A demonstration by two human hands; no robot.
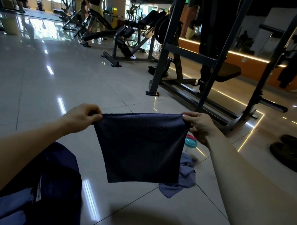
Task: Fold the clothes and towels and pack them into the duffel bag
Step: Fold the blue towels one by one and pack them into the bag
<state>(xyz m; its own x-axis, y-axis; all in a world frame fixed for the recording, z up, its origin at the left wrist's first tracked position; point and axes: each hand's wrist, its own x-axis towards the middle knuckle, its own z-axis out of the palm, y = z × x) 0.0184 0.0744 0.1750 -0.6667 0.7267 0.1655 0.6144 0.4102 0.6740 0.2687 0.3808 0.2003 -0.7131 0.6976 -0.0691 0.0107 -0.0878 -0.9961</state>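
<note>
The dark blue towel (138,148) hangs in the air in front of the person, clear of the tiled floor (35,90). It is stretched between 2 hands: the left hand (82,115) pinches its top left corner between thumb and curled fingers, and the right hand (198,126) pinches the top right corner the same way.

Its top edge seems to be doubled layers, so a loose pinch could let 1 layer slip and undo the fold. If the hands drop unevenly, the next fold would likely come out skewed.

The towel looks almost square. Its slightly longer side is the held top edge, running left to right, with the flat face toward the wearer and the free edge pointing down.

Below and left of the towel lies the dark duffel bag (58,185). Below and right of the towel, a paler blue cloth (182,179) sits crumpled beside a teal-lidded bottle (189,144).
</note>
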